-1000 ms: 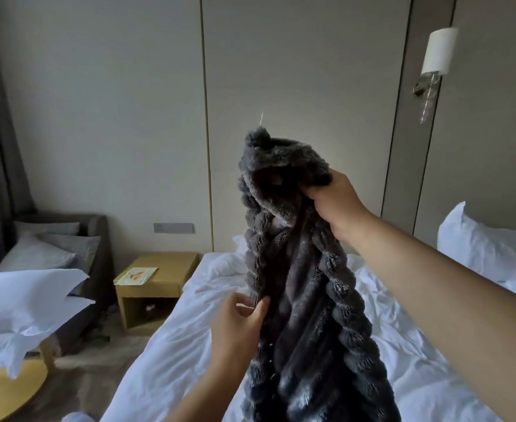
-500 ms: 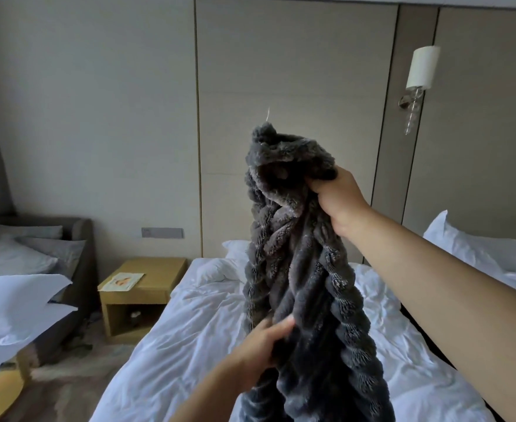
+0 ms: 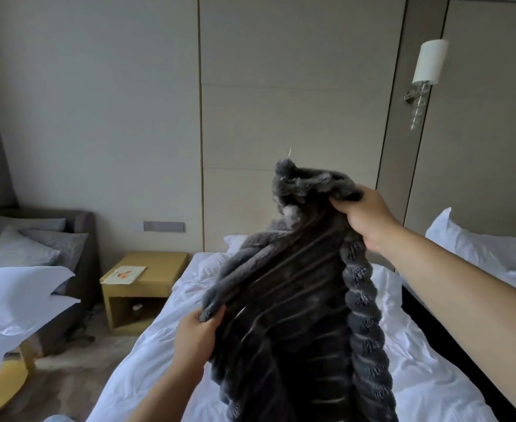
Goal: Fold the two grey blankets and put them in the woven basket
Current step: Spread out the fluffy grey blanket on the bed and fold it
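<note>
Grey plush blanket (image 3: 293, 306) is spread wider than half a second ago. The left hand (image 3: 196, 332) has pulled one edge out to the left and lower; before, it sat against the bunched cloth. The right hand (image 3: 364, 213) is still high at the top corner, camera view shifted slightly.

Grip: right fingers are curled tight round the bunched top edge. The left hand pinches the left edge between thumb and curled fingers (tips buried in the pile, hard to make out).

The blanket hangs in the air between both hands, over the bed (image 3: 141, 363). Its dark ribbed face is toward the camera, with a thick rolled edge running down the right side. The lower end is cut off by the frame bottom, so I can't tell if it touches the sheet.

Left of the bed is a nightstand (image 3: 159, 284) with a card (image 3: 125, 274) on top; the item in its shelf is too small to tell. A sofa (image 3: 80, 239) stands at far left. White pillows (image 3: 16, 293) are stacked at the left edge, partly cropped. A lamp (image 3: 429, 63) hangs on the wall at upper right.
</note>
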